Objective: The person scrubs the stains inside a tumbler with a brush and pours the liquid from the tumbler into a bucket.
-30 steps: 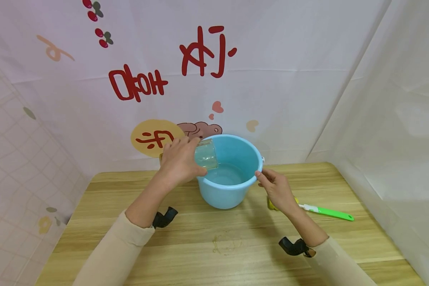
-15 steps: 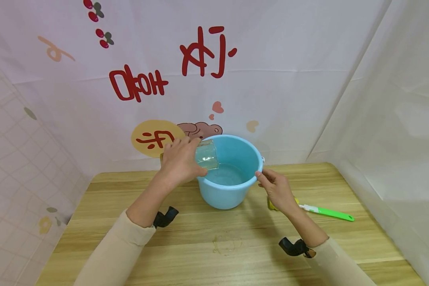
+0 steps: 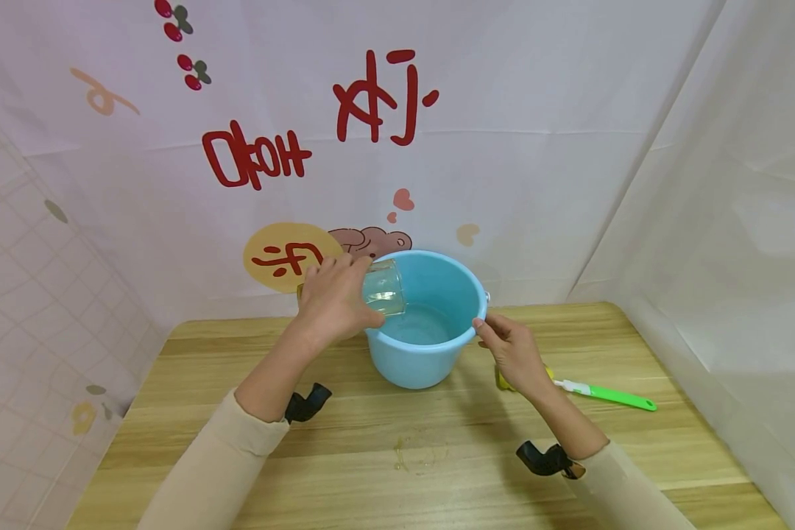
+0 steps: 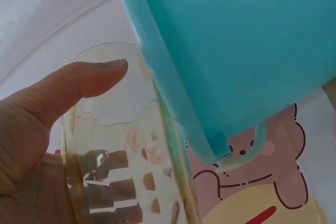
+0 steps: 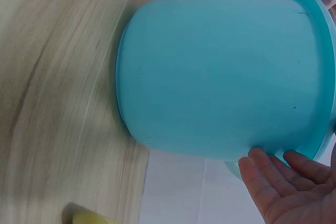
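Note:
In the head view, a light blue bucket (image 3: 414, 368) stands at the back of the wooden table, with some clear liquid at its bottom. My left hand (image 3: 336, 300) grips a clear glass cup (image 3: 383, 285) tipped sideways, its mouth over the bucket's left rim. The left wrist view shows the thumb and fingers round the cup (image 4: 113, 108), close against the bucket rim. My right hand (image 3: 513, 350) pinches the bucket's right rim, thumb on top. Seen from the right wrist, its fingers (image 5: 273, 177) lie under the rim along the outer wall.
Right of the bucket lies a brush with a green handle (image 3: 619, 397) and a yellow head (image 3: 506, 380), partly behind the right wrist. A wet ring mark (image 3: 420, 453) shows on the table (image 3: 344, 486). A printed white cloth (image 3: 536, 184) hangs close behind.

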`<state>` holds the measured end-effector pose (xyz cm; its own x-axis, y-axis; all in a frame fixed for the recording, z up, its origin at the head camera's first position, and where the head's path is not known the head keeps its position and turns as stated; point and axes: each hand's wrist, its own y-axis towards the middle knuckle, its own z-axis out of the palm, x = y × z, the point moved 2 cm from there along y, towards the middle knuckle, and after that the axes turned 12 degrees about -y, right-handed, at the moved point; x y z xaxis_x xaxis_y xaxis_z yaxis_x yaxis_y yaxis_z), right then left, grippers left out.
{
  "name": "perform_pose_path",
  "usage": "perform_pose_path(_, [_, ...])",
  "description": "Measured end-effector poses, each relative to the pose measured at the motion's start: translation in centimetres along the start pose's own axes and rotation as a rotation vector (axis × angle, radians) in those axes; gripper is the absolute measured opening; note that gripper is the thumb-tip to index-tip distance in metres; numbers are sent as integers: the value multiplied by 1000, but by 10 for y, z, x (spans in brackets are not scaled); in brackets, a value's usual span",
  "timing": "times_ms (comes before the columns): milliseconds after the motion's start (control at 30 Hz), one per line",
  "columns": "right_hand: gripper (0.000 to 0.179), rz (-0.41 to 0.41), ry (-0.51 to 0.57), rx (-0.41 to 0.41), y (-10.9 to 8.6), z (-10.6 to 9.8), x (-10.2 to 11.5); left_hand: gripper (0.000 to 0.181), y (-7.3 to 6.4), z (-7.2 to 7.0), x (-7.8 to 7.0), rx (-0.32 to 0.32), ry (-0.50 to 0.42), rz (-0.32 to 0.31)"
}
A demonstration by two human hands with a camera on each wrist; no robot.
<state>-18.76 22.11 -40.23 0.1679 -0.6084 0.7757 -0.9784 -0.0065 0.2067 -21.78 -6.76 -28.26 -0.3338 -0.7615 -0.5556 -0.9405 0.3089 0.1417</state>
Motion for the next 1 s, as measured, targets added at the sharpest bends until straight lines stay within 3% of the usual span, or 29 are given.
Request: perform_pose_path(1000, [44,10,3,0,-1,1,0,92,1,1,-2,8,22,-8])
